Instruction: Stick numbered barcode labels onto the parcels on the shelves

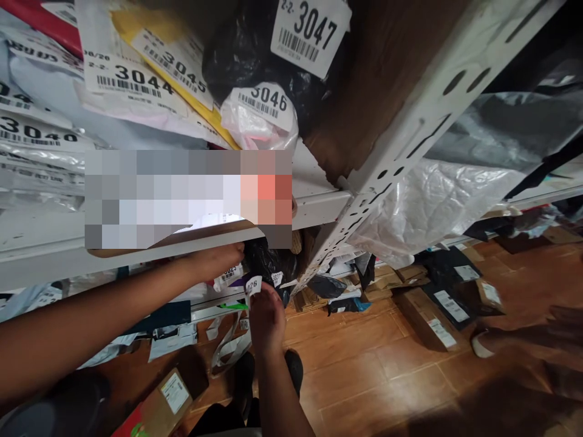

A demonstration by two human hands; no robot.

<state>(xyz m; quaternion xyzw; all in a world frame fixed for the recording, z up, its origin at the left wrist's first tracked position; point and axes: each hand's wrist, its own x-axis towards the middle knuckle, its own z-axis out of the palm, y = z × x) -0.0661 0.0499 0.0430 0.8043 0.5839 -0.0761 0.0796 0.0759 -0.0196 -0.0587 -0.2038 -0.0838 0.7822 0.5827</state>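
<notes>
A box lies on the floor at left, and beyond it the left hand is below the shelf, its fingertips at the black bag; I cannot tell whether they grip it. The right hand pinches the label just before the bag, left of the post.

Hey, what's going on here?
Someone is reaching under a white shelf with both bare hands. The right hand is at a white label ending in 26, though its grip is hard to see. The left hand is right by a black plastic package. Numbered parcels are piled above, and cardboard boxes lie on the brown floor.
</notes>
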